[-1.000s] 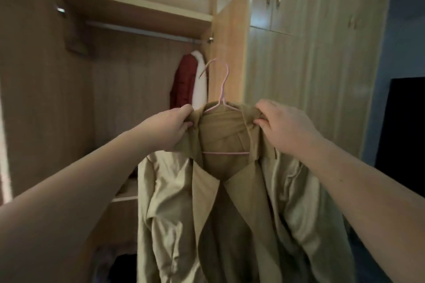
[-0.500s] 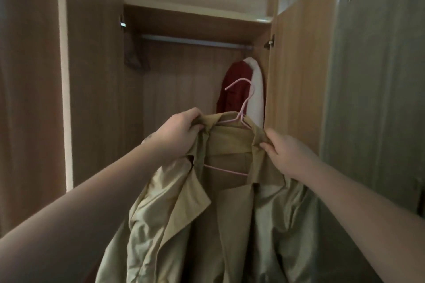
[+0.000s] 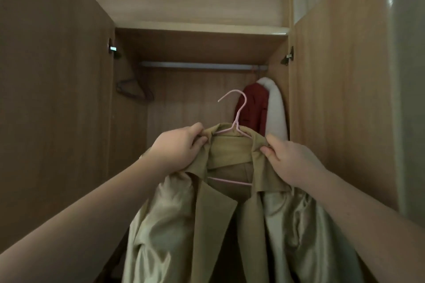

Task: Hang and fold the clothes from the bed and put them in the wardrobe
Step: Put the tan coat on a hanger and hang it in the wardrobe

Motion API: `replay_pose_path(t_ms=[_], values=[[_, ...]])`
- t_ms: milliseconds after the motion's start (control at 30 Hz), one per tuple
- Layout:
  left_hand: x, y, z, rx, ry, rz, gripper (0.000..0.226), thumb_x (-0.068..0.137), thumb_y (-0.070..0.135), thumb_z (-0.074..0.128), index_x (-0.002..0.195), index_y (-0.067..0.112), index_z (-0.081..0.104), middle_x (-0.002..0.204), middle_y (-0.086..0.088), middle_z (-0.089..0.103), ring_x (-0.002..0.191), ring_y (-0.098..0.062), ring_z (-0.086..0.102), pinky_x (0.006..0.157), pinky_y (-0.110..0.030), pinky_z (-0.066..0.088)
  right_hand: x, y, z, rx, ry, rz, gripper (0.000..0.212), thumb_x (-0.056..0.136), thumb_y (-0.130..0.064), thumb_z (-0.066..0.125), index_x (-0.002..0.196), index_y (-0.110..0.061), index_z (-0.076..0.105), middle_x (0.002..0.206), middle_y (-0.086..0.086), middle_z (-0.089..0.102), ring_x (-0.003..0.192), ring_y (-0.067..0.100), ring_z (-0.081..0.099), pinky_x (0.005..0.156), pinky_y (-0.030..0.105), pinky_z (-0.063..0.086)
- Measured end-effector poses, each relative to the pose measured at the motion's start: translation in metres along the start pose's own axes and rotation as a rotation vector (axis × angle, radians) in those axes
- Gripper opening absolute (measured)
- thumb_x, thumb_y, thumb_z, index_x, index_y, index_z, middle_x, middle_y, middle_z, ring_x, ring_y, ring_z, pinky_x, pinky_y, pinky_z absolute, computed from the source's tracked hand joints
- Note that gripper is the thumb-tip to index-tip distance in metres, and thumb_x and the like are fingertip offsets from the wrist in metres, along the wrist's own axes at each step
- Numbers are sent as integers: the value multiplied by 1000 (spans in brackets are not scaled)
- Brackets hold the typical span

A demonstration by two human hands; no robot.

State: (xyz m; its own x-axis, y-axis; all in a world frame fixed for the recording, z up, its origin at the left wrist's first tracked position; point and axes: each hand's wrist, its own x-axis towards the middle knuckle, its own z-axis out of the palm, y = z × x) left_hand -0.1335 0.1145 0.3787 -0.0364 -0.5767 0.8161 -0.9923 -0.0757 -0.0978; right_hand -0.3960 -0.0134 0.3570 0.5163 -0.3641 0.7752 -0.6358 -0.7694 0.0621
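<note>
A khaki trench coat [image 3: 230, 225] hangs on a pink hanger [image 3: 238, 119], held up in front of the open wardrobe [image 3: 57, 99]. My left hand [image 3: 177, 149] grips the coat's left shoulder at the collar. My right hand [image 3: 292, 163] pinches the right shoulder. The hanger's hook points up, well below the silver rail [image 3: 202, 66]. The coat's pale lining shows on both sides.
A red garment [image 3: 253, 110] and a white one [image 3: 276, 108] hang at the rail's right end. A dark bare hanger [image 3: 135, 89] hangs at the left end. Open wardrobe doors stand at both sides, the right one [image 3: 333, 99] close to my right hand.
The coat has come closer to the wardrobe and now faces its middle. Both hands keep the same hold on the shoulders. The view has turned left, squarely into the compartment.
</note>
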Motion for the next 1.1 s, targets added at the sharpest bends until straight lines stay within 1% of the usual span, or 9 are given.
replay_pose_path(t_ms=[100, 200, 367, 533, 667, 767, 900, 1033, 1100], values=[[29, -14, 40, 21, 127, 13, 25, 99, 45, 45, 120, 33, 47, 111, 11, 68, 98, -22, 65, 69, -35, 49, 37, 27, 31, 162, -51, 54, 20, 103, -45, 34, 115, -31, 42, 91, -5, 63, 82, 22, 62, 73, 39, 50], [55, -26, 77, 8, 198, -6, 18, 99, 41, 49, 110, 31, 58, 107, 9, 68, 101, -21, 64, 71, -34, 49, 64, 47, 68, 278, -58, 38, 29, 104, -38, 38, 133, -41, 39, 106, -14, 60, 95, 14, 60, 76, 31, 43], [107, -57, 132, -115, 190, -102, 14, 98, 36, 51, 93, 25, 58, 96, 6, 63, 99, -22, 57, 74, -35, 44, 115, 76, 119, 436, -110, 75, 20, 105, -33, 39, 95, -42, 53, 92, -16, 65, 88, 5, 61, 72, 27, 45], [155, -101, 178, -349, 36, -158, 27, 95, 41, 55, 73, 27, 48, 75, 10, 55, 82, -18, 57, 72, -37, 46, 170, 90, 159, 233, 0, 9, 15, 99, -37, 45, 85, -32, 44, 80, -10, 58, 78, 14, 57, 72, 42, 49], [193, -139, 203, -532, -91, -70, 30, 81, 53, 54, 84, 25, 62, 83, 7, 64, 84, -16, 62, 77, -34, 48, 216, 96, 182, 161, 75, 44, 18, 94, -36, 52, 80, -28, 45, 75, -8, 57, 77, 17, 57, 70, 42, 48], [219, -163, 230, -551, -129, -22, 26, 89, 42, 65, 88, 16, 63, 82, 0, 62, 78, -18, 59, 72, -32, 44, 256, 96, 196, 81, 10, 64, 14, 91, -39, 52, 81, -30, 48, 71, -6, 60, 71, 15, 59, 67, 41, 50], [267, -188, 271, -444, 49, 28, 14, 94, 25, 64, 89, 16, 56, 89, -2, 57, 85, -20, 52, 69, -30, 32, 306, 101, 221, 39, -76, 36, 19, 99, -38, 49, 88, -22, 49, 80, -4, 61, 77, 19, 59, 70, 38, 46], [313, -206, 309, -369, 264, 95, 14, 95, 39, 55, 100, 26, 56, 99, 0, 60, 96, -26, 57, 82, -40, 47, 340, 112, 237, -239, 110, 77, 18, 102, -44, 37, 93, -28, 38, 78, -4, 57, 74, 28, 59, 61, 40, 44], [332, -206, 323, -240, 334, 79, 32, 95, 47, 43, 123, 33, 52, 118, 2, 61, 109, -26, 56, 90, -43, 47, 358, 117, 235, -321, 169, 91, 18, 102, -44, 32, 94, -28, 35, 73, -7, 49, 73, 30, 60, 59, 39, 42]])
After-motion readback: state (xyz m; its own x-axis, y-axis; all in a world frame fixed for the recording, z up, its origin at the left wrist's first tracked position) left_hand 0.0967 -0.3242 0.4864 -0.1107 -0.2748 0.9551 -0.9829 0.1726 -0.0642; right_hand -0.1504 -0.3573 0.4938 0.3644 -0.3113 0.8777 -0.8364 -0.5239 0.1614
